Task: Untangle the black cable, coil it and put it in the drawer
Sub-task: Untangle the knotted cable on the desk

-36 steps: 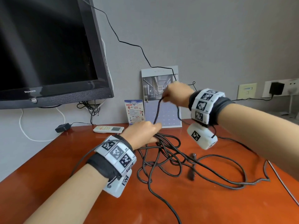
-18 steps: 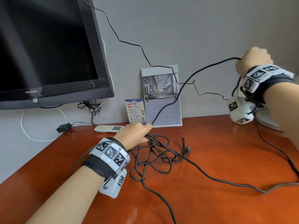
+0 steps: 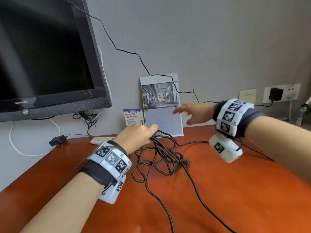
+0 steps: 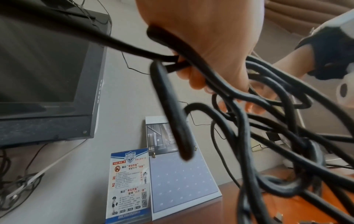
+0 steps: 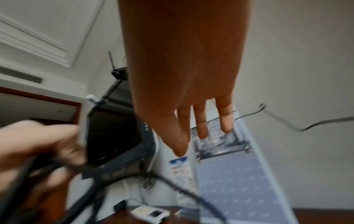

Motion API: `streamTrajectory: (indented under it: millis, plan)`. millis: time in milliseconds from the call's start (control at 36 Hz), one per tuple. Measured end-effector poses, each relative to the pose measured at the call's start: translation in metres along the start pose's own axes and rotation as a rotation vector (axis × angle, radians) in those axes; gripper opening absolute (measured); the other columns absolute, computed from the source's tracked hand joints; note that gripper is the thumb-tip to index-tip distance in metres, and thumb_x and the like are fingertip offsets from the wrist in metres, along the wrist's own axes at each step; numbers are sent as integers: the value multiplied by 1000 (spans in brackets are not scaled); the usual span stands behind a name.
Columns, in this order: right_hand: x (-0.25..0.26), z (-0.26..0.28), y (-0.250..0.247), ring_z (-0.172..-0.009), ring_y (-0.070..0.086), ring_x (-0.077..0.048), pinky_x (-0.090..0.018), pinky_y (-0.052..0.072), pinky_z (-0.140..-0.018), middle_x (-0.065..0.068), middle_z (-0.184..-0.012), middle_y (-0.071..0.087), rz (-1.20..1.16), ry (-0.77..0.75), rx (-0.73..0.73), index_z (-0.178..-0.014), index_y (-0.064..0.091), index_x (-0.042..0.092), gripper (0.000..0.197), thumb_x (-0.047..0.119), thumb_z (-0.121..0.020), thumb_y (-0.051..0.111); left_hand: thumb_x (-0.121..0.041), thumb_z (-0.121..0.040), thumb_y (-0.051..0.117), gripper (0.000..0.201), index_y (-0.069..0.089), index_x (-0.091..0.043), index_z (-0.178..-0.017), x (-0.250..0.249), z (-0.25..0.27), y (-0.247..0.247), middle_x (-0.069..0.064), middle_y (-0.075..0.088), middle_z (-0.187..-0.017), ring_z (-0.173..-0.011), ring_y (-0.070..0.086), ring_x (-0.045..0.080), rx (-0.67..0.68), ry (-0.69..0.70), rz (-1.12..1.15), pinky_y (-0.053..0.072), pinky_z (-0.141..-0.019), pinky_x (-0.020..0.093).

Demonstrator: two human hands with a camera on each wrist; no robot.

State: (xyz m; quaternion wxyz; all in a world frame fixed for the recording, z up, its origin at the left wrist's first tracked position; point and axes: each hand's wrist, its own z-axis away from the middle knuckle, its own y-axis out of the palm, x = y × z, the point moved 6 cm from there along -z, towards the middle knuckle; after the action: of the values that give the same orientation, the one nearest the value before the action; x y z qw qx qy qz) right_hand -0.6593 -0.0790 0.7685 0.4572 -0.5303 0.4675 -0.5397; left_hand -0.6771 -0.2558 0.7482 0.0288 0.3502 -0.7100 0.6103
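The black cable point(image 3: 159, 157) lies in a loose tangle on the red-brown table point(image 3: 235, 190), with long strands trailing toward the front edge and to the right. One plug end point(image 3: 186, 163) rests at the tangle's right side. My left hand point(image 3: 148, 133) grips several strands at the tangle's back edge; the left wrist view shows the fingers curled round the cable point(image 4: 172, 106). My right hand point(image 3: 183, 115) hovers blurred above the table, right of the left hand, holding nothing. Its fingers point(image 5: 201, 121) are straight and spread. No drawer is in view.
A black TV point(image 3: 42, 56) stands at the left. A calendar point(image 3: 161, 105) and an info card point(image 3: 133, 117) lean on the wall behind the tangle. A white remote point(image 3: 101, 140) and black adapter point(image 3: 57, 140) lie left. A charger point(image 3: 276, 94) sits in the wall socket.
Half a second ago my right hand held a strand high at the right. It has let go and swung down-left toward the tangle. The left hand has kept its grip.
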Motion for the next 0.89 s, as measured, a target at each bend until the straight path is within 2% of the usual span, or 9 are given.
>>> streamTrajectory:
  millis: [83,167,222,333,444,528,611,750,889]
  plan:
    - [35,-5,25,-132,37,-18,-36,29,-112,-2,-145,39,-10,-149,177,-145,32,24,66,0,-87,53,-19,-88,65,32,48,-3,-110,-3,-2,-14,12,65,-82,-77,66,28,-86,39,28,43,-61,32]
    - [47,-8,40,-133,38,-16,-37,28,-112,1,-142,46,-50,-184,278,-145,30,25,61,2,-91,49,-11,-45,94,53,54,-4,-79,-8,1,-23,3,52,-46,-36,54,21,-185,140,36,32,-36,22]
    - [49,-9,39,-128,44,-18,-33,33,-108,-1,-136,51,-110,-212,206,-141,35,23,53,5,-93,48,-13,-33,97,60,55,-6,-75,-6,0,-21,-1,47,-40,-29,48,18,-226,151,45,30,-31,19]
    - [49,-11,35,-114,50,-23,-30,39,-94,-7,-131,48,-72,-266,40,-139,38,21,48,7,-94,50,-18,-31,97,67,55,-7,-83,-10,0,-23,-2,49,-41,-29,49,15,-291,193,29,33,-31,17]
    - [45,-16,26,-109,49,-21,-31,41,-86,-6,-119,51,35,-271,-91,-117,63,18,24,19,-93,57,-16,-32,97,78,36,-14,-81,-11,-3,-23,-3,44,-40,-27,44,17,-340,205,58,29,-31,16]
    - [37,-17,8,-108,51,-21,-25,34,-76,-5,-119,51,116,-236,-249,-108,67,14,19,22,-94,56,-16,-31,97,79,34,-13,-79,-11,-5,-21,-3,42,-39,-27,42,16,-354,193,47,28,-31,16]
    - [22,-19,-9,-103,55,-26,-29,36,-75,-9,-120,51,143,-156,-356,-110,59,6,19,12,-97,47,-16,-30,98,65,48,-8,-72,-9,-6,-18,-4,43,-39,-27,44,14,-362,170,45,29,-31,15]
    - [-13,-9,-41,-88,56,-30,-32,37,-69,-20,-107,62,10,77,-528,-112,51,1,26,-5,-93,35,-18,-28,98,63,50,-9,-67,-3,-5,-13,-4,44,-38,-27,42,12,-376,117,49,25,-31,17]
    - [-59,-3,-69,-98,55,-38,-36,41,-76,-26,-111,57,-29,296,-618,-113,52,3,25,0,-93,38,-17,-33,98,63,51,-9,-74,5,1,5,-4,49,-40,-29,48,14,-366,44,113,32,-28,19]
